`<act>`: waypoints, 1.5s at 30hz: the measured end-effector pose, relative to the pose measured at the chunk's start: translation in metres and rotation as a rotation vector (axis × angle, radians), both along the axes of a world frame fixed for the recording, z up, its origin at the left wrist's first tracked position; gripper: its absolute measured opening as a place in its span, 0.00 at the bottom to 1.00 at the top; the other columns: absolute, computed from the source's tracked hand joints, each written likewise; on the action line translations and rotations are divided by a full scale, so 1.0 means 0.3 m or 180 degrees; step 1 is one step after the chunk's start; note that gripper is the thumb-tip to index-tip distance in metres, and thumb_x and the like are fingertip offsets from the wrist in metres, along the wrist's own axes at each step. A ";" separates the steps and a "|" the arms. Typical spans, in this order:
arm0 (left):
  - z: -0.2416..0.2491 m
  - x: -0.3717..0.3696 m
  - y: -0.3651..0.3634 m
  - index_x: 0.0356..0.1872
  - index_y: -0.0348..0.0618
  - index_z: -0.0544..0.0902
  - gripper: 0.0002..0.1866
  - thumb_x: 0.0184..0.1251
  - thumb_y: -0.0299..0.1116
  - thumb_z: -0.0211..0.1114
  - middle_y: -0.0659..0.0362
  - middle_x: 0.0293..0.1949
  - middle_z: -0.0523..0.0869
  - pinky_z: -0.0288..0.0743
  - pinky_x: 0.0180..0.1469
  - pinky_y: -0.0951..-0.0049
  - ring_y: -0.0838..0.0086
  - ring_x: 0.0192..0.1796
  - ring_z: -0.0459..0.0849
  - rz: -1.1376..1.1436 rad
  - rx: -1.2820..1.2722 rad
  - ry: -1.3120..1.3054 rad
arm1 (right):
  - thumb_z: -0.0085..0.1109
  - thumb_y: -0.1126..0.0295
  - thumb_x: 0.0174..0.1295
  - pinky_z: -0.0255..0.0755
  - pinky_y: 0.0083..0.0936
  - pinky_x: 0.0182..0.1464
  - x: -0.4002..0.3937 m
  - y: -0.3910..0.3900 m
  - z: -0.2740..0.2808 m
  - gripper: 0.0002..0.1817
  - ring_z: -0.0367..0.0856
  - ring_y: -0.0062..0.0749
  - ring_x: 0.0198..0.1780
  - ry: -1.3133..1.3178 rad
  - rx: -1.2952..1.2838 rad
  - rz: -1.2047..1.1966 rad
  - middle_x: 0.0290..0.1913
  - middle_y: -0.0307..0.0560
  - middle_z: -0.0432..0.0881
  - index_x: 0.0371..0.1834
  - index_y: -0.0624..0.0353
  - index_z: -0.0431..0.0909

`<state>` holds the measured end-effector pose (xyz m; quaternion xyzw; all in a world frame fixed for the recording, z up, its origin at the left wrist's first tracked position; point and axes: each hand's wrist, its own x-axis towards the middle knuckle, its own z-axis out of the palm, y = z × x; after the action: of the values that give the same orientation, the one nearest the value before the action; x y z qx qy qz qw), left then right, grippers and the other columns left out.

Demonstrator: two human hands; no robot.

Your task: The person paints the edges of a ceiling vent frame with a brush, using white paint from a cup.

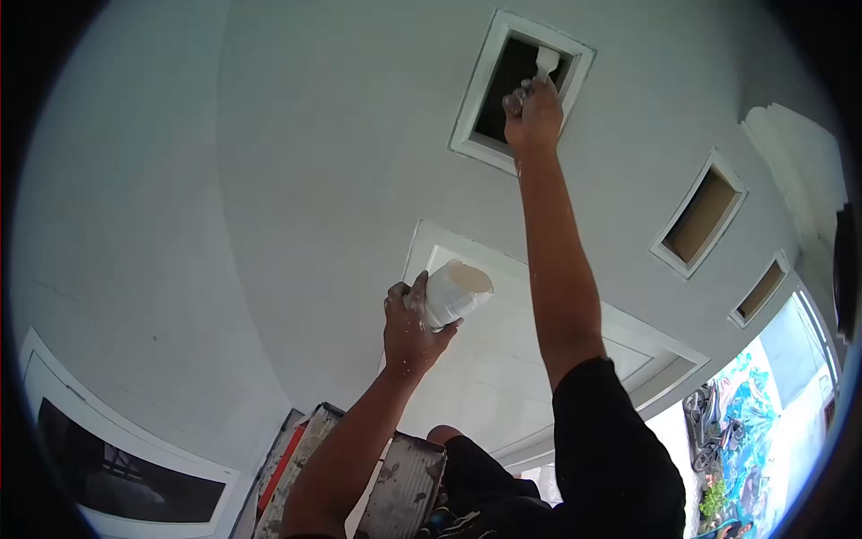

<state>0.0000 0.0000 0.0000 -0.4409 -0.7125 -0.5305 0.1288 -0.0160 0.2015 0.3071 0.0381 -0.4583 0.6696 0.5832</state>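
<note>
My left hand (413, 328) is wrapped round a white, paint-smeared container (456, 292), tilted with its open mouth toward the upper right. Pale material shows inside it. Higher up, my right hand (536, 112) grips a white-headed brush or spatula (547, 61); which of the two I cannot tell. Its head is at the upper right inner edge of a white-framed opening (467, 128) in the grey wall. Both hands carry white and grey smears.
Two smaller framed openings (699, 216) (760, 292) line the wall at right. Below is a white door (485, 377). A stained ladder or stand (400, 485) is beneath me. A framed window (135, 476) sits lower left; motorbikes (709, 427) and blue sheeting (750, 404) are lower right.
</note>
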 end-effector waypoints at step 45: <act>0.009 -0.003 0.001 0.74 0.38 0.68 0.53 0.45 0.42 0.88 0.45 0.59 0.69 0.81 0.60 0.52 0.50 0.59 0.76 -0.0050 -0.0030 0.0061 | 0.48 0.74 0.77 0.59 0.28 0.29 -0.077 -0.009 0.082 0.07 0.60 0.26 0.25 0.0516 -0.0343 0.0145 0.29 0.40 0.68 0.37 0.59 0.69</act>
<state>-0.0009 0.0002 0.0026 -0.4522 -0.7102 -0.5239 0.1293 -0.0391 0.1988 0.3316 0.0711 -0.3720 0.7011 0.6041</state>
